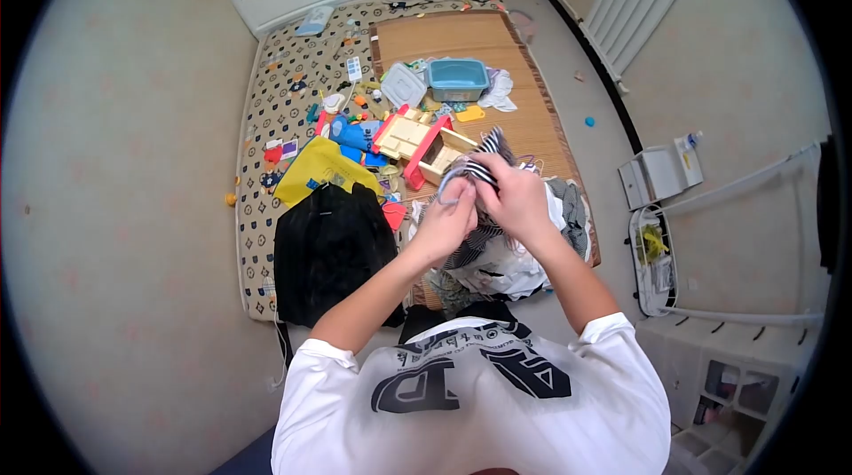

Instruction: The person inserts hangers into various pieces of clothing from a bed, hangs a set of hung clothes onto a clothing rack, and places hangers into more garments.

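A black-and-white striped cloth [482, 170] was held bunched just beside the near right corner of the cream-and-red toy [406, 133], its visible length slanting up and rightward past that corner. Its stripes were gripped by the right hand [516, 197], the nearer of the two to them, so that most of the visible cloth lay to the left of and beyond its knuckles. A thin grey-blue band [450, 189] was pinched by the curled left hand [451, 216], nearer the toy's red edge; whether it was joined to the cloth could not be told. The toy itself was made up of flat, boxy panels, apparently of smooth plastic. On its near right side, soft, crumpled clothes [519, 273] were heaped beneath the hands. To its near left, a limp black fabric item [330, 249] was spread, overlapped onto a creased yellow bag [324, 166]. Beyond the toy, a rounded blue tub [457, 75] and a pale ribbed lid [404, 86] were set near a finely woven tan mat's [453, 35] left edge.
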A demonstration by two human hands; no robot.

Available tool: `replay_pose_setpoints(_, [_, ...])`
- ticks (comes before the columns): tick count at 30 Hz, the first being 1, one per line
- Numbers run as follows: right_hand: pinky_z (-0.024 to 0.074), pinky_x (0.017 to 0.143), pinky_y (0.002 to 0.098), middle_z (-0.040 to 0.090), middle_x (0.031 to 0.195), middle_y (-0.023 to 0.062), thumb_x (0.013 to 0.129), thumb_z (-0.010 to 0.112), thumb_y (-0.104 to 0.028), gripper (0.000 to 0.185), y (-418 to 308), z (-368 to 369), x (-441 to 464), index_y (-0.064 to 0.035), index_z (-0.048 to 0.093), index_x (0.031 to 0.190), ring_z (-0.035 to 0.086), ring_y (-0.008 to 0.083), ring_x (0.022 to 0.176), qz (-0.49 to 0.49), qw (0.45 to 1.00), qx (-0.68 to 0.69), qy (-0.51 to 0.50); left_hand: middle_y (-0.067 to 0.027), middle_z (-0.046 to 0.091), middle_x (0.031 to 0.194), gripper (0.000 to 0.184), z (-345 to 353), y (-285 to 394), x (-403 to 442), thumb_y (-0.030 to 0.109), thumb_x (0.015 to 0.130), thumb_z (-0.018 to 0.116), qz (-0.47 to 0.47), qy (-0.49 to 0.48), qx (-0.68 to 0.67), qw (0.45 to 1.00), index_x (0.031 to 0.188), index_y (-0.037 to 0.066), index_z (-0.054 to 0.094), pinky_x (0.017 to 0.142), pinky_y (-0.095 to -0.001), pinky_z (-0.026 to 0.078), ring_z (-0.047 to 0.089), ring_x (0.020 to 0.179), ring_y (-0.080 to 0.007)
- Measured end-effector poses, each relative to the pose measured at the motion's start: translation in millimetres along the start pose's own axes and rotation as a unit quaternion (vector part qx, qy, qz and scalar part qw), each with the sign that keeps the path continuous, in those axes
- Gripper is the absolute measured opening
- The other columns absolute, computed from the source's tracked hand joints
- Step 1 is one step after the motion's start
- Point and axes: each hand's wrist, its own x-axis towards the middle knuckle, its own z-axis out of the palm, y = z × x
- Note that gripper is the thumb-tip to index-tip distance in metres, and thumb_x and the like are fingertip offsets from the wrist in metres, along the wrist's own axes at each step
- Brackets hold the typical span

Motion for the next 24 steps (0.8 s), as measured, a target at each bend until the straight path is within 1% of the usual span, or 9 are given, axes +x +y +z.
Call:
replay_pose_setpoints(2, [0.0553,0.066,0.0389,0.072,0.090,0.0148,0.083,0.072,-0.017,0.035,5.5,-6.6,-1.7,-0.0122,0.066,0.118,0.071,0.0322,0.075,0.017,0.997,0.075,0.025,0.0036,0.041,0.055,0.022,2.0,22.1,-1.5,0.030,0.109,0.040,-0.027,0.006,-0.061,0.998,0.110,0.009,0.048,0.043,-0.0228,0.025,0.033,0.045,-0.0056])
replay_pose_setpoints(6, [0.0547,0.074,0.0331,0.072,0.098,0.0130,0.076,0.068,0.001,0.042,30.9,-9.8,-9.5,-0.0074,0.066,0.117,0.070,0.0257,0.083,0.044,0.995,0.086,0.006,0.0028,0.042,0.057,0.026,-2.8,33.8,-1.7,0.030,0.110,0.038,0.021,0.032,-0.088,0.995,0.111,0.006,0.047,0.046,-0.0232,0.029,0.036,0.048,-0.0058])
replay_pose_setpoints(10, [0.0548,0.080,0.0371,0.071,0.101,0.0140,0.070,0.062,0.002,0.042,55.1,0.4,-19.2,-0.0060,0.067,0.112,0.070,0.0311,0.090,0.040,0.996,0.051,0.055,0.0032,0.040,0.057,0.021,-10.2,49.8,4.6,0.031,0.110,0.039,0.062,0.088,-0.189,0.976,0.109,0.011,0.044,0.042,-0.0215,0.024,0.032,0.047,-0.0042])
replay_pose_setpoints(13, [0.0537,0.079,0.0327,0.072,0.097,0.0137,0.073,0.062,0.002,0.035,86.6,15.4,-28.3,-0.0014,0.068,0.107,0.071,0.0247,0.089,0.059,0.985,0.149,0.067,0.0045,0.039,0.059,0.021,-18.0,51.4,10.1,0.031,0.109,0.041,0.041,0.059,-0.207,0.976,0.110,0.011,0.047,0.043,-0.0207,0.024,0.032,0.048,-0.0034])
replay_pose_setpoints(15, [0.0491,0.071,0.0275,0.070,0.091,0.0034,0.088,0.062,-0.004,0.017,89.3,8.4,-28.8,0.0025,0.067,0.103,0.061,0.0097,0.081,0.267,0.919,0.286,0.053,0.0063,0.037,0.060,0.022,-25.9,38.6,14.6,0.029,0.108,0.044,-0.021,-0.042,-0.081,0.996,0.110,0.010,0.052,0.045,-0.0205,0.024,0.032,0.050,-0.0034])
replay_pose_setpoints(17, [0.0478,0.067,0.0273,0.068,0.089,0.0009,0.094,0.062,-0.008,0.013,114.3,5.6,-21.2,0.0005,0.067,0.103,0.058,0.0097,0.074,0.277,0.851,0.418,0.155,0.0076,0.042,0.063,0.023,-33.3,24.9,12.1,0.026,0.106,0.050,-0.092,-0.162,-0.012,0.982,0.105,0.008,0.064,0.049,-0.0213,0.027,0.034,0.055,-0.0032])
replay_pose_setpoints(19, [0.0512,0.071,0.0275,0.069,0.087,0.0037,0.098,0.060,-0.013,0.015,139.5,-17.9,-11.8,0.0004,0.066,0.101,0.064,0.0116,0.078,0.315,0.822,0.419,0.222,0.0082,0.046,0.065,0.022,-41.1,20.1,7.2,0.024,0.105,0.053,-0.106,-0.284,0.109,0.947,0.102,0.008,0.068,0.050,-0.0214,0.028,0.034,0.056,-0.0029])
replay_pose_setpoints(23, [0.0547,0.076,0.0317,0.071,0.093,0.0062,0.096,0.062,-0.014,0.015,197.8,-77.3,-19.8,-0.0012,0.067,0.101,0.068,0.0171,0.083,0.327,0.751,0.447,0.359,0.0093,0.052,0.073,0.023,-81.0,-15.2,9.4,0.024,0.102,0.058,-0.174,-0.309,0.100,0.929,0.097,0.007,0.072,0.054,-0.0209,0.030,0.035,0.062,-0.0017])
replay_pose_setpoints(24, [0.0548,0.076,0.0323,0.071,0.094,0.0068,0.095,0.062,-0.014,0.016,203.8,-92.7,-25.6,-0.0012,0.067,0.102,0.068,0.0179,0.084,0.323,0.746,0.440,0.381,0.0008,0.062,0.075,0.021,-94.0,-37.6,16.7,0.024,0.101,0.058,-0.149,-0.267,0.179,0.935,0.098,0.007,0.071,0.057,-0.0271,0.039,0.050,0.061,-0.0107])
